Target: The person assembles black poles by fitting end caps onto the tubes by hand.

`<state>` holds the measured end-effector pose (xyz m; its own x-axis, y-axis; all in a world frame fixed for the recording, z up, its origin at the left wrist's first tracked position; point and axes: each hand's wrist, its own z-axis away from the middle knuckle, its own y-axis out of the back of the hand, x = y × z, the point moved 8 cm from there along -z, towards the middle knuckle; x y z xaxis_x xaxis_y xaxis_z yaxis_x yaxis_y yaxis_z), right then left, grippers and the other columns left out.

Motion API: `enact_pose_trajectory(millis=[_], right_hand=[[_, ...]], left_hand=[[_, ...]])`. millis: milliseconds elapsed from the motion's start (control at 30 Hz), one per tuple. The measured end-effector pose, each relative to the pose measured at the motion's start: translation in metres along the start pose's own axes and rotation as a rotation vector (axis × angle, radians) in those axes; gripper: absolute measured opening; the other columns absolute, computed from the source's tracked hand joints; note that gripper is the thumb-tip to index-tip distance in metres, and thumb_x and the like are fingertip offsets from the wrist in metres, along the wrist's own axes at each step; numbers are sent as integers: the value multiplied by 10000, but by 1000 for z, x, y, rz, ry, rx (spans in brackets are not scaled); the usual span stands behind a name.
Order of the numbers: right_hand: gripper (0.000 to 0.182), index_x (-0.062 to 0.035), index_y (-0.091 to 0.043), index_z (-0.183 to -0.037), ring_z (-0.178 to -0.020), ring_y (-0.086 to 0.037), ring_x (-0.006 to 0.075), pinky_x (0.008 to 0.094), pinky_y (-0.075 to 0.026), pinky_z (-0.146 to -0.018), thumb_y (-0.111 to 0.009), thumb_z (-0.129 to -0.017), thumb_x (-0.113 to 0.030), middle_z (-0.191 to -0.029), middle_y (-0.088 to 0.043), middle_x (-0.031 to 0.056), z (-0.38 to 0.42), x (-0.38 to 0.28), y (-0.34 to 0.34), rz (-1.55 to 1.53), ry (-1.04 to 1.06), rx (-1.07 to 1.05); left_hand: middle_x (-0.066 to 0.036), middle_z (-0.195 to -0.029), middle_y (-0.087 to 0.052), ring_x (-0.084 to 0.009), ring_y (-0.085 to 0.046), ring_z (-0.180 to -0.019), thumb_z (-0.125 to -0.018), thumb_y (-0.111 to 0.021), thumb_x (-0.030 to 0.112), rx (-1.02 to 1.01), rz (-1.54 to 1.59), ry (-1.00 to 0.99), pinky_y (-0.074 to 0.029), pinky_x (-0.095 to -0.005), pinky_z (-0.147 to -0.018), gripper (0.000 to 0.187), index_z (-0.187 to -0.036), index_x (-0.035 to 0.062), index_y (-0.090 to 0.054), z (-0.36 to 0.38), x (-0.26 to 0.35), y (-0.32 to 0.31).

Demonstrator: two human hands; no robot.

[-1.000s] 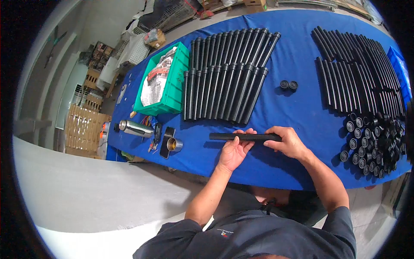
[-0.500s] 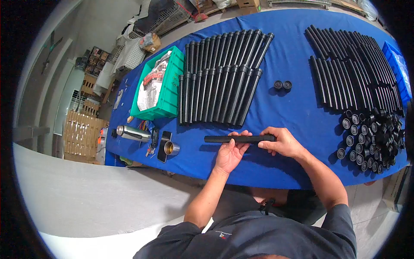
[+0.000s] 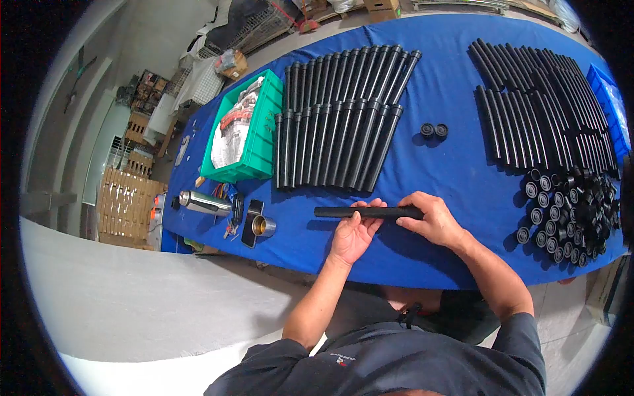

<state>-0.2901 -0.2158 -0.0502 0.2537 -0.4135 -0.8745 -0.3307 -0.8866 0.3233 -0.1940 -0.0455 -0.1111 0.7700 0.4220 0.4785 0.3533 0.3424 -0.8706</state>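
Note:
A black tube lies level across both hands, just above the near edge of the blue-covered table. My left hand is palm up beneath its middle, with the thumb over the front and the fingers behind. Around the tube's right end, my right hand is closed, and it hides most of that end. Whether a cap sits there I cannot make out. Beyond my hands, two round black caps rest on the cloth. Two rows of capped black tubes lie side by side to their left.
Plain black tubes lie in rows at the right, with a heap of black caps nearer me. A green crate holds cloth or paper. Left are a steel flask, a phone and a metal cup. A blue bin stands far right.
My right hand's fingers have shifted slightly on the tube's right end and now cover more of it. My left hand and the tube have barely moved.

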Motion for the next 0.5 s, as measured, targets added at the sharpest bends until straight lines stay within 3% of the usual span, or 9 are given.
enact_pose_trajectory(millis=[67, 167, 267, 300, 400, 500], right_hand=[[330, 18, -663, -1102, -609, -661, 187, 339, -529, -549, -758, -897, -222, -741, -658, 96, 13, 14, -12, -381, -558, -197], [303, 10, -662, -1103, -708, -666, 241, 363, -542, -634, -765, -873, -161, -861, -665, 123, 11, 7, -9, -260, -580, -243], [339, 4, -660, -1128, -754, -666, 296, 385, -543, -680, -777, -854, -158, -889, -667, 160, 8, -19, -5, 243, 69, -76], [353, 7, -666, -1134, -758, -677, 265, 362, -539, -662, -786, -850, -165, -881, -681, 159, 8, -21, -4, 234, 78, -70], [348, 7, -670, -1127, -780, -675, 284, 364, -534, -668, -786, -846, -163, -897, -675, 172, 1, -19, 2, 82, -25, -108], [355, 6, -670, -1135, -720, -672, 225, 339, -527, -624, -782, -862, -191, -832, -679, 134, 12, 4, -12, -322, -614, -366]], left_hand=[[-209, -1437, -539, -358, -430, -1424, -1001, -612, 136, -3, 0, -3, -402, -504, -1180, 257, -1244, 51, -610, 1, 0, 1], [-211, -1435, -539, -360, -429, -1423, -1001, -611, 133, -10, -24, -2, -403, -503, -1179, 260, -1249, 57, -607, 1, 0, -3], [-209, -1428, -546, -362, -431, -1422, -999, -612, 130, -1, 3, -11, -409, -502, -1175, 268, -1259, 64, -600, 1, 0, 1], [-208, -1426, -548, -363, -432, -1421, -999, -612, 127, -4, 8, -12, -411, -503, -1173, 267, -1258, 65, -601, 1, 0, 1], [-205, -1420, -555, -364, -436, -1418, -996, -614, 119, -11, 9, -12, -415, -503, -1170, 261, -1252, 68, -605, 1, 0, 0], [-200, -1414, -562, -362, -437, -1418, -988, -625, 111, -8, -17, -15, -414, -504, -1170, 257, -1240, 69, -615, 1, 1, -3]])
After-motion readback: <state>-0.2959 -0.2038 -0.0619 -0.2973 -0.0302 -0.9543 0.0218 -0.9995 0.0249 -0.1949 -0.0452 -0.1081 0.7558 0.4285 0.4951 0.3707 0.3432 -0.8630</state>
